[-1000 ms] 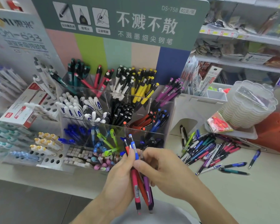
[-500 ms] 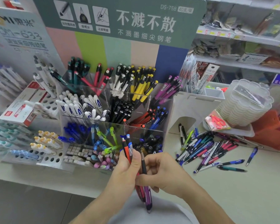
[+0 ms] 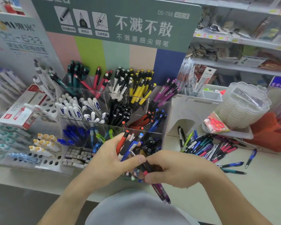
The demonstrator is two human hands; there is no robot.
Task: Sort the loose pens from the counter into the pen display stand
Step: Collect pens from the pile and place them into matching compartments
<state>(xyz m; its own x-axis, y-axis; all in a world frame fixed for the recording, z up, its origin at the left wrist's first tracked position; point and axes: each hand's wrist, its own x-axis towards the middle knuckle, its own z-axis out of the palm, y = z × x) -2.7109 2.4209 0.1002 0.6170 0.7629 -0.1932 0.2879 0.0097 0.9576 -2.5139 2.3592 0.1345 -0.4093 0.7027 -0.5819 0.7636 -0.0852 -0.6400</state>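
Hands meet just in front of the clear pen display stand (image 3: pixel 166 111): the left hand (image 3: pixel 107 161) grips a bunch of pens (image 3: pixel 128 146), an orange-red one and a blue one among them, tips up, while the right hand (image 3: pixel 177 169) curls its fingers round a purple pen (image 3: pixel 161 193) that slants down toward the person. Behind them the stand's compartments hold pens by colour, blue and pale green in front, white, black and red-blue in the middle, teal, red, white-black, yellow and purple at the back. To the right, loose pens (image 3: pixel 208 146) lie heaped on the counter (image 3: pixel 258 189), with a stack of scalloped plastic trays (image 3: pixel 243 106) beyond them.
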